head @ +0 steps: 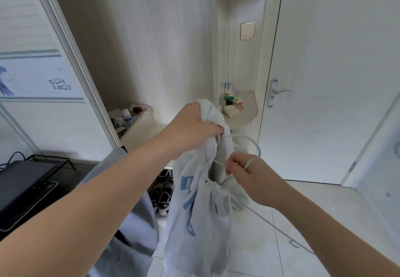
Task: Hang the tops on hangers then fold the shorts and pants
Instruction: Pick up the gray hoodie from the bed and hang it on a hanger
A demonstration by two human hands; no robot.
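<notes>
The left hand (pixel 192 125) grips the bunched top of the grey hoodie (pixel 194 211) hanging below it, and the right hand (pixel 249 175) beside it curls round a thin white hanger (pixel 249 164), which I'd fear snags the twisted cloth and drops it

White door (pixel 324 81), corner shelf (pixel 244 112), tiled floor (pixel 270 244).

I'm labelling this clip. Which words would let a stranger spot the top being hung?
Left of the white door, at the picture's middle, a top hangs from the left hand, which grips its upper end. The right hand holds a hanger. The top is pale grey with blue print, unlike the plain bluish cloth beside it.
</notes>
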